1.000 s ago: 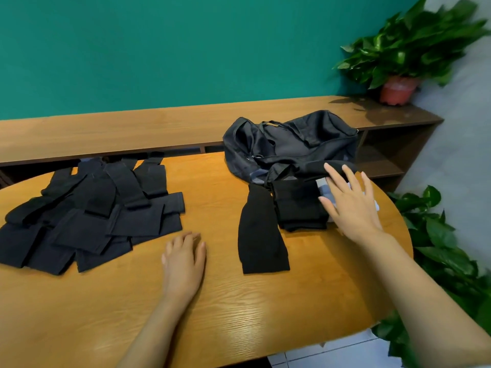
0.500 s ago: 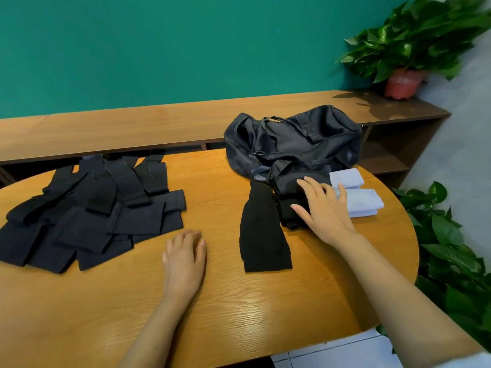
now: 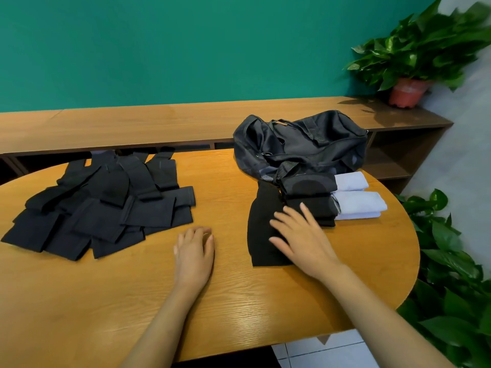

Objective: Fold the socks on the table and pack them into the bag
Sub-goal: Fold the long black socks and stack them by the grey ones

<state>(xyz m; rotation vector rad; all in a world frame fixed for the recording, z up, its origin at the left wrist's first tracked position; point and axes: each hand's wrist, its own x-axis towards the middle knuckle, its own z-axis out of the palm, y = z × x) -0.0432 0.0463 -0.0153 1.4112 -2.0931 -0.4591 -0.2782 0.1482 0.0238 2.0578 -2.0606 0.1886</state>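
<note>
The right grip (image 3: pixel 300 236) is spread, fingers straight, pinching nothing. It lies over the right half of a flat black sock (image 3: pixel 261 235); we cannot tell whether the palm presses the fabric or hovers just above it. We judge this as a reach to begin a fold, since the sock lies full length and unfolded, running from mid-surface toward the near edge.

The left grip (image 3: pixel 195 251) rests flat on bare wood toward the near edge, fingers close together, holding nothing. We read it as a brace.

Just beyond the right grip sit folded black socks (image 3: pixel 310 200), touching folded white socks (image 3: pixel 358 204) toward the right edge. Both lie against the bag (image 3: pixel 300 144) at the far edge, presumably staged for packing.

The sock pile (image 3: pixel 106 208) covers the far left part of the surface (image 3: pixel 239 301), with some ends draped over the far edge.

Not established: the bag's opening, its contents, the count of overlapping dark socks, and how many pieces the folded black stack holds.
</note>
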